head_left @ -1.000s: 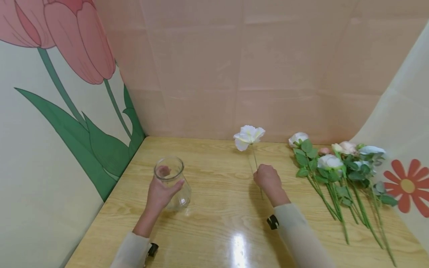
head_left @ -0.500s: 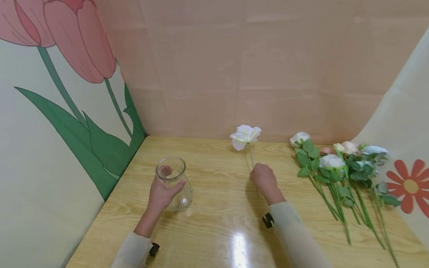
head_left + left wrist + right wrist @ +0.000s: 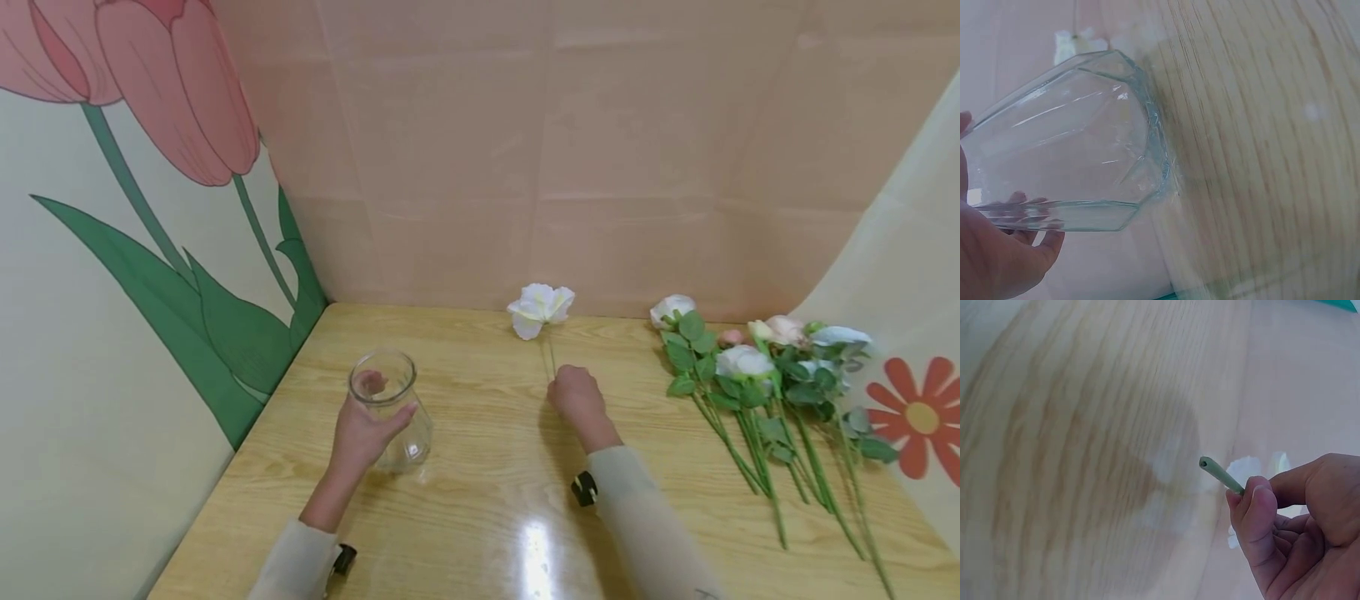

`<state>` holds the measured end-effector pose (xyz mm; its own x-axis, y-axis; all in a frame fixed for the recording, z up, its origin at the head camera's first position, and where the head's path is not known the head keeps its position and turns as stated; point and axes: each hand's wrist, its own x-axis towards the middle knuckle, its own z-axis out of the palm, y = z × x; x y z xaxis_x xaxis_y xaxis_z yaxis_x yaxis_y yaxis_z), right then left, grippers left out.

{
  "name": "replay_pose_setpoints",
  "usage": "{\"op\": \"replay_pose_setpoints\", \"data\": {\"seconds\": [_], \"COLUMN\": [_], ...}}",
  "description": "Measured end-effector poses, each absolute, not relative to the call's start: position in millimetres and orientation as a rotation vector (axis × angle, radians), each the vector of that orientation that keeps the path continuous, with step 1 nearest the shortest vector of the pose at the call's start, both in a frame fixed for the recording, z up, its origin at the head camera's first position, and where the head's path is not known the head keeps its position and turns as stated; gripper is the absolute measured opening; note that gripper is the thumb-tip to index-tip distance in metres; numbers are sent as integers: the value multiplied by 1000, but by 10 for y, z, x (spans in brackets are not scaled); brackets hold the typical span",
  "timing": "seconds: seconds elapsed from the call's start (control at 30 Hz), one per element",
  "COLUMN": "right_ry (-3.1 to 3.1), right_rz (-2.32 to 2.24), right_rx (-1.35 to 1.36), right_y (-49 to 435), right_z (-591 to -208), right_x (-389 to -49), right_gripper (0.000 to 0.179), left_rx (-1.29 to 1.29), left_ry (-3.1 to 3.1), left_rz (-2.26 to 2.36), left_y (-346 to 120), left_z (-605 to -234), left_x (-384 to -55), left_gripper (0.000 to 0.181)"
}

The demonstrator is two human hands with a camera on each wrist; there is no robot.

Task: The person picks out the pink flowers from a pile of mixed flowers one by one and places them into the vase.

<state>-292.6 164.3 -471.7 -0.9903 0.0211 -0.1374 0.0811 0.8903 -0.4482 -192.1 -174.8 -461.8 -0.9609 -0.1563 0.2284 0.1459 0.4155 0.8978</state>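
While my left hand point(image 3: 360, 435) grips the glass vase point(image 3: 407, 437), its rim point(image 3: 413, 371) upward, my right hand point(image 3: 579, 397) pinches the white flower point(image 3: 540, 309) by its stem point(image 3: 1224, 475), right of the vase and apart; the stem leans, lower end point(image 3: 1205, 464) toward me.

Glass vase point(image 3: 1069, 134) cut off at left wrist view's edge.

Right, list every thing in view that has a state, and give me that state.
Glass vase: upright, no flowers in it
White flower: bloom open and uppermost, outside the vase
Left hand: gripping the vase
Right hand: pinching the white flower's stem
Other flowers: lying loosely bunched on the table
Peach backdrop: hanging, creased
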Motion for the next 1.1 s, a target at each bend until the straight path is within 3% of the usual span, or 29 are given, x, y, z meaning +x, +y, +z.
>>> {"op": "replay_pose_setpoints", "data": {"seconds": [0.57, 1.1], "right_ry": [2949, 2915], "right_rz": [-775, -720], "right_rx": [55, 46], "right_y": [1539, 1407], "right_z": [-4854, -4852], "right_x": [-2940, -2963], "right_gripper": [19, 24], "left_rx": [-3, 9], "left_ry": [-2379, -2376], "left_rz": [-1581, -1574], "left_y": [-1750, -1750], "left_z": [-4623, -4638], "left_x": [-1904, -1924], "left_gripper": [82, 81]}}
